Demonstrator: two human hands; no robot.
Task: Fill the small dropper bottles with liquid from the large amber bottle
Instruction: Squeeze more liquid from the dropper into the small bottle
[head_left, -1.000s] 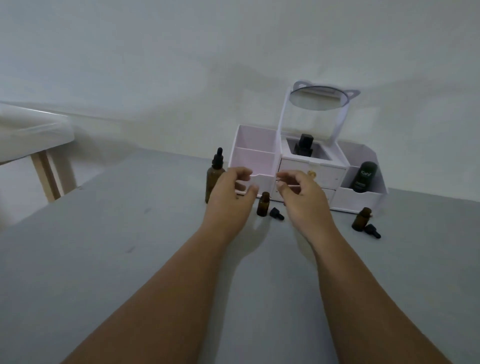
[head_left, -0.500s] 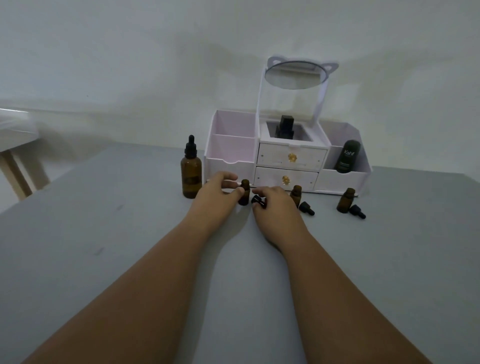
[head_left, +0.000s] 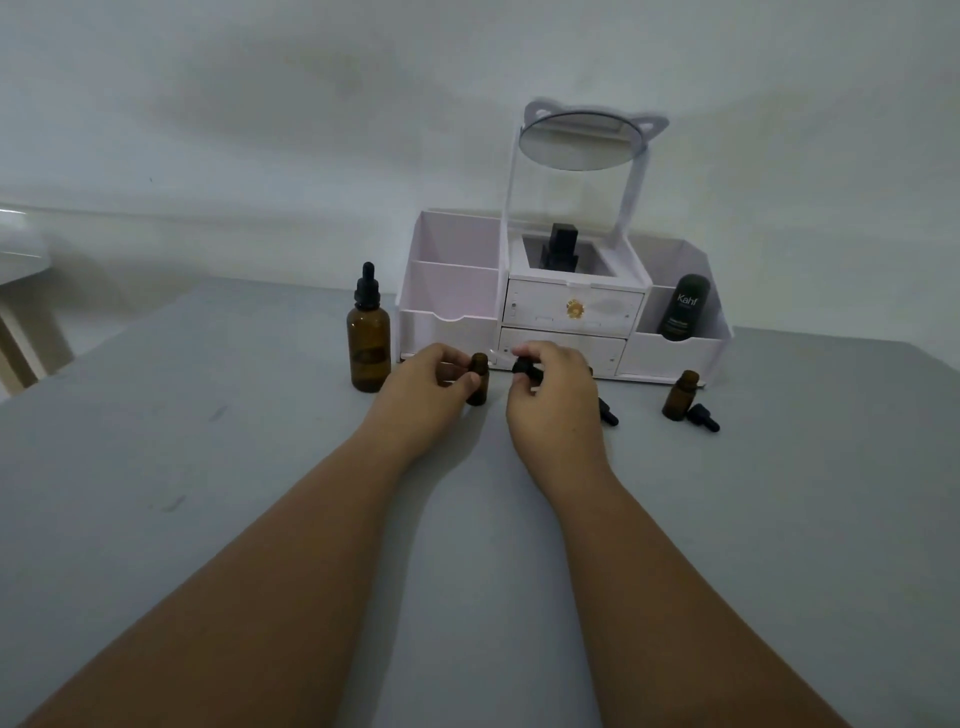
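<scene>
The large amber bottle (head_left: 369, 343) with a black dropper cap stands upright on the grey table (head_left: 208, 467), left of the organiser. My left hand (head_left: 423, 395) grips a small amber dropper bottle (head_left: 478, 378) standing on the table. My right hand (head_left: 556, 400) holds a black dropper cap (head_left: 525, 368) just right of that bottle's neck, its glass tip towards the neck. Another small open bottle (head_left: 680, 396) stands at the right with its cap (head_left: 704, 417) lying beside it. A further cap (head_left: 608, 411) lies by my right hand; the bottle behind that hand is mostly hidden.
A white cosmetic organiser (head_left: 566, 312) with two drawers and a tilted mirror (head_left: 582, 143) stands at the table's back against the wall. It holds a dark Kahf bottle (head_left: 684, 307) at right and a black bottle (head_left: 561, 249) in the middle. A light surface (head_left: 21, 254) sits far left.
Both hands came down onto the table; my left hand closed on the small bottle and my right hand picked up its dropper cap and raised it beside the neck. The view shifted.
</scene>
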